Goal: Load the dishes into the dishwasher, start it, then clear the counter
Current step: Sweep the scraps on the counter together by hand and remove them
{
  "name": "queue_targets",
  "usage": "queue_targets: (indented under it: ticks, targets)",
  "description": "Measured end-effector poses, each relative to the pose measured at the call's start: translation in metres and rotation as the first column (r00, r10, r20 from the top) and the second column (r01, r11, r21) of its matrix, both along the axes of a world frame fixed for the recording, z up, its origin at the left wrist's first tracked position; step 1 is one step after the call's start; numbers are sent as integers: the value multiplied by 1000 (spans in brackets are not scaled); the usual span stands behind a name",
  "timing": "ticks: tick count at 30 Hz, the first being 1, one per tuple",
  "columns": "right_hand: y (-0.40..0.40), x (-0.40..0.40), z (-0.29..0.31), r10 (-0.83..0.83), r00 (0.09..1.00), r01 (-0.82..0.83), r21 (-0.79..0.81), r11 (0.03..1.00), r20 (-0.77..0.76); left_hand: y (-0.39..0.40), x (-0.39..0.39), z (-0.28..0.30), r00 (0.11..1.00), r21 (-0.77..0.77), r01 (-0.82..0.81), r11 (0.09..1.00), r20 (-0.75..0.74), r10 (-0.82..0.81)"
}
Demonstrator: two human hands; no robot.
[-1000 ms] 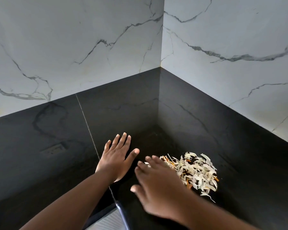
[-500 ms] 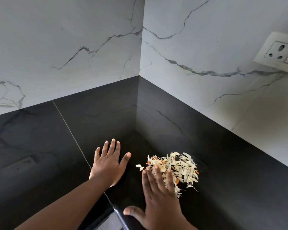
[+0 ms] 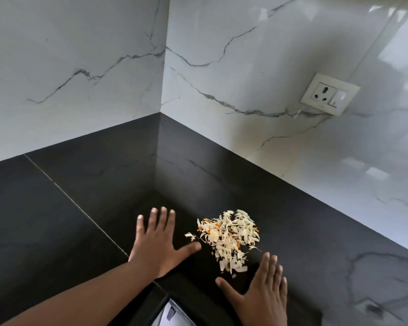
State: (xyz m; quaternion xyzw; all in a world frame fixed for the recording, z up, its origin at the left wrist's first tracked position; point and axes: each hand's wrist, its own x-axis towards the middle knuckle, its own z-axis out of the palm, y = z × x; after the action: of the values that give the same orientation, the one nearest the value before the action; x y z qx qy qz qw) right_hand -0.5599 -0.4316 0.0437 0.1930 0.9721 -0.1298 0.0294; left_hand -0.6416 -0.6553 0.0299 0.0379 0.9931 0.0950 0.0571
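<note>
Head view:
Left hand [image 3: 156, 244]: flat on black bench [image 3: 80, 184], fingers spread, thumb out twd scraps, holds nothing.
Right hand [image 3: 260, 295]: palm down, fingers straight & together, thumb out; contact w/ bench can't tell.
Vegetable scraps [image 3: 229, 236]: pile betw. both hands, just beyond right fingertips, just right of left thumb.
Wall socket [image 3: 329, 93]: on marble wall, far beyond right hand.

Bare black surface [image 3: 304, 231] lies open to the left, right and behind the pile of scraps [image 3: 229, 236], bounded by two marble walls [image 3: 80, 67] meeting at the corner.
</note>
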Motion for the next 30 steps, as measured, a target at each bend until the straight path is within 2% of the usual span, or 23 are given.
queue_targets:
  ticks: [2,4,11,22,27,30]
  targets:
    - [1,-2,3,4,999,-3,-40,999,48,0,-1,1,979,-24,204,979,8,-204]
    - [3,-7,5,30,997,-25,-66,998,65,-1,-3,2,956,-47,292,955,31,-291]
    - [11,-31,12,176,980,-170,-76,983,91,1,-5,4,942,-127,331,935,96,-321]
    - [31,-60,23,332,941,-316,-188,930,60,7,-17,5,906,-133,412,901,161,-391]
    - [38,-66,17,363,931,-365,-195,910,-50,30,-33,9,901,-24,414,910,149,-407]
    - [43,-69,14,390,919,-394,-191,899,-58,51,-49,17,898,135,411,902,109,-426]
